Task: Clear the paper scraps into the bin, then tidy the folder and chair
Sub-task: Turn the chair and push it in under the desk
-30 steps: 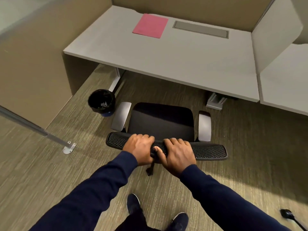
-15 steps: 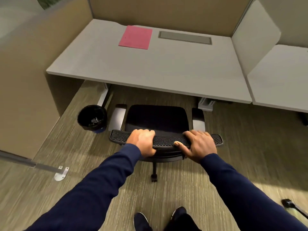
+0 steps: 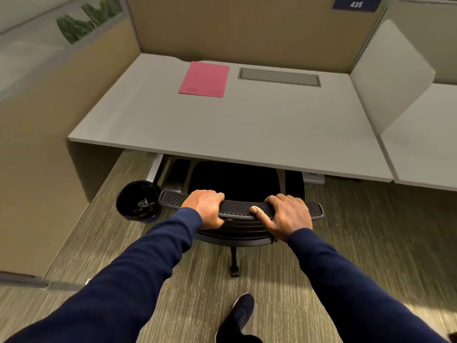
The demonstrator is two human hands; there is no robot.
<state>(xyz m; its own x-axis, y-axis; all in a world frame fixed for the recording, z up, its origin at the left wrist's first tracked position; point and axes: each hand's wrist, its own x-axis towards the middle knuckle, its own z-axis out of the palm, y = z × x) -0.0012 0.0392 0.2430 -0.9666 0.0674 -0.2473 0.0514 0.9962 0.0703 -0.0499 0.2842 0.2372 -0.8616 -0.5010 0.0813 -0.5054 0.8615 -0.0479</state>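
A black office chair (image 3: 235, 184) stands with its seat partly under the grey desk (image 3: 247, 129). My left hand (image 3: 206, 209) and my right hand (image 3: 288, 214) both grip the top of its mesh backrest (image 3: 239, 209), a little apart. A pink folder (image 3: 204, 79) lies flat at the back of the desk, left of a grey cable hatch (image 3: 279, 77). A black bin (image 3: 138, 201) with paper scraps inside sits on the carpet left of the chair, beside the desk leg.
Tan partition walls (image 3: 37, 144) close the cubicle on the left and at the back. A white divider (image 3: 385, 78) separates a neighbouring desk (image 3: 427, 134) on the right. My shoe (image 3: 241, 310) is on the carpet behind the chair's caster (image 3: 233, 271).
The chair has rolled forward, its seat and armrests now going under the desk edge. My hands have spread apart along the backrest, and I have stepped closer to the desk.
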